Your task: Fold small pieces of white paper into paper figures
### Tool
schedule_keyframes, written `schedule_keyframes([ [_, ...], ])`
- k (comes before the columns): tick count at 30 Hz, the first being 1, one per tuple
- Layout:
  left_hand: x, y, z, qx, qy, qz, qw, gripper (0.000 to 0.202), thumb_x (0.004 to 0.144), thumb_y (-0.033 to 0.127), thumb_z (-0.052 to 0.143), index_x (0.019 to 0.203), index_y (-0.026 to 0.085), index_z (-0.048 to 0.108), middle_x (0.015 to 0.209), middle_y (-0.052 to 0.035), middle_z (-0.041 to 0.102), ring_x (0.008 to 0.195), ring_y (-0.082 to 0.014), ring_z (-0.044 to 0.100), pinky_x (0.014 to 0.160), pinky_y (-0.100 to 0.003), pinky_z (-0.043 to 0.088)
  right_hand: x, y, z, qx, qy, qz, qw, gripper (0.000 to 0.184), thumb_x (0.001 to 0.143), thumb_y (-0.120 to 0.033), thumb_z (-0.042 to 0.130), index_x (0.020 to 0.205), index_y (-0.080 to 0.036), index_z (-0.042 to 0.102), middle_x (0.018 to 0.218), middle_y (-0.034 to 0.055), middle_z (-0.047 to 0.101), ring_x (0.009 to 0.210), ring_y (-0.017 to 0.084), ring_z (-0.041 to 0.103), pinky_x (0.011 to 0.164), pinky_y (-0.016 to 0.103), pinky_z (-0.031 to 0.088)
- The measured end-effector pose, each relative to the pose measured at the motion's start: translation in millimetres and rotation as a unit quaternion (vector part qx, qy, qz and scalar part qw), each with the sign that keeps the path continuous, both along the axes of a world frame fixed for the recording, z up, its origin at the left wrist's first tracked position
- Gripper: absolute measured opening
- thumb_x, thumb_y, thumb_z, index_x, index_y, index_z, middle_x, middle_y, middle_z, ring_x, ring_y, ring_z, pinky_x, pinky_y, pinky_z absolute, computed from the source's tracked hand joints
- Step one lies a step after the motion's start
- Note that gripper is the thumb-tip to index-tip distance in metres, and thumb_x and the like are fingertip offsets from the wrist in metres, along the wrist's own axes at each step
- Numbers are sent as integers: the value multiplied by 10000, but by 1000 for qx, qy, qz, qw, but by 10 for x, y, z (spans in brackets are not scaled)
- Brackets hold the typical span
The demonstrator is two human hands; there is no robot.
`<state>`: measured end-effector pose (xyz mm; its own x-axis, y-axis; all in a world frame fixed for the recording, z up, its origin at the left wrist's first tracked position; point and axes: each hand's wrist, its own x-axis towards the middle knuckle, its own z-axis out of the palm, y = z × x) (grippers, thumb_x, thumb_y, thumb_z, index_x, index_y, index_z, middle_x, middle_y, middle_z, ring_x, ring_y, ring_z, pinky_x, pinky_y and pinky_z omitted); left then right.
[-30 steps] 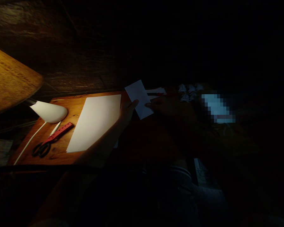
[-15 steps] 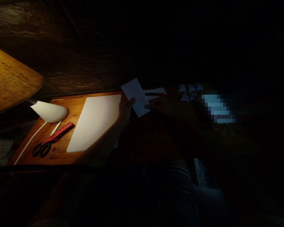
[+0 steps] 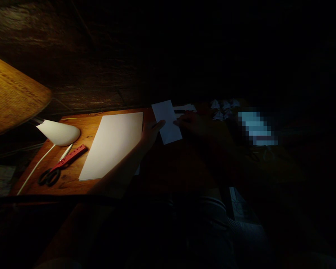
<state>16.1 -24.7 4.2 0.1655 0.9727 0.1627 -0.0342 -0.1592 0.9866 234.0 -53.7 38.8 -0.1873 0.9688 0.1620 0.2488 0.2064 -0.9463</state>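
Observation:
A small white paper rectangle [image 3: 168,121] is held between both my hands over the dark middle of the wooden table [image 3: 86,119]. My left hand [image 3: 149,132] pinches its left edge with thumb and fingers closed. Half lost in shadow, my right hand [image 3: 194,125] grips its right edge near the top. A large white sheet [image 3: 113,144] lies flat on the table just left of my left hand.
A white lamp base [image 3: 58,132] with a woven shade [image 3: 12,99] and a cord stands at the left. Red-handled scissors [image 3: 52,173] and a red ruler [image 3: 71,156] lie near it. Small folded paper shapes [image 3: 222,108] and more paper strips [image 3: 186,108] sit at the back right.
The small paper has turned from a slanted position to nearly upright and moved slightly right and down. My right hand has shifted up along its right edge.

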Motion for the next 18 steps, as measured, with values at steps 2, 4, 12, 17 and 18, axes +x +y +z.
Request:
schedule_keyframes([
  [2,-10,-4,8,12,30,1,999,488,781,649,847,688,198,684,642,-30,648,665,-204,660,573,-308,529,15,36,-14,8,-13,-16,1000,516,771,-690,780,692,-188,693,771,34,673,763,169,567,724,307,445],
  [4,-29,18,19,56,46,32,997,486,828,666,805,751,201,685,695,-30,650,714,-196,654,626,-302,545,31,56,-15,2,-45,-30,999,461,793,-630,785,699,-186,709,775,45,696,758,174,577,711,308,441],
  [12,-173,120,97,283,237,89,925,287,931,401,748,1155,226,704,1220,-105,691,1233,-297,640,1090,-487,555,19,-5,86,-25,-231,-5,973,397,854,-547,782,712,-177,759,661,17,664,591,130,502,604,306,313],
  [17,-127,47,90,320,359,-115,869,391,914,258,711,1304,246,723,1417,-114,704,1352,-318,638,1182,-571,499,38,-31,155,23,-291,4,956,213,861,-355,819,737,-188,777,796,50,747,656,145,546,648,311,335],
  [18,-123,37,88,314,367,-134,865,413,922,263,703,1335,241,716,1446,-123,696,1374,-321,633,1187,-577,498,46,-30,155,29,-296,-4,955,190,862,-331,822,743,-189,778,807,55,749,671,152,552,659,313,343],
])
